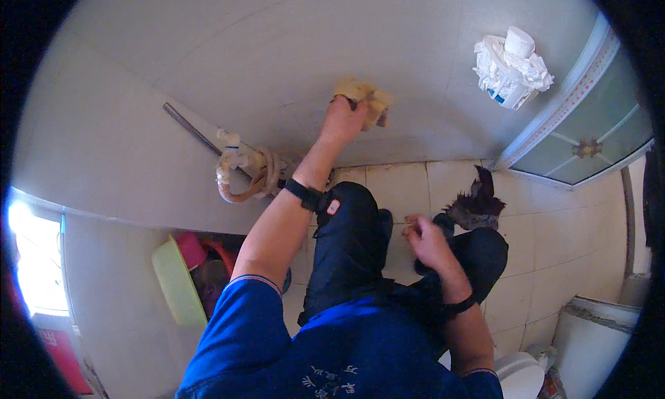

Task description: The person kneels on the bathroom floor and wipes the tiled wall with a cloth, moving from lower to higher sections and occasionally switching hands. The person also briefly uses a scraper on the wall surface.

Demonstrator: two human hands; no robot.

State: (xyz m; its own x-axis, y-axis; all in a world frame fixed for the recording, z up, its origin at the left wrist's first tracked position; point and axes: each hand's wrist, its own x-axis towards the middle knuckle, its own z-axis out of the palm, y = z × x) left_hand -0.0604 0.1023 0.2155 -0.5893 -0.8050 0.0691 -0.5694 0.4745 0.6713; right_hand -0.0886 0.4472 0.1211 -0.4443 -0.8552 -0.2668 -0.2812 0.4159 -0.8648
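Note:
A crumpled yellowish cloth [368, 100] with brownish patches lies against the pale wall, slightly smeared by motion. My left hand [343, 119] is closed on it at the end of an outstretched arm. Between my bent knees hangs my right hand [429, 245], its fingers loosely apart and nothing seen in them. Beyond that hand, a dark, ragged cloth [478, 204] lies on the tiled floor next to my foot.
Pipes with a coiled hose [260, 174] stand out from the wall at left. Below them is a yellow-green basin [179, 281] with red things inside. A white holder [509, 73] stuffed with tissue hangs at upper right, near a framed glass door [589, 129]. Part of a toilet [519, 377] shows at lower right.

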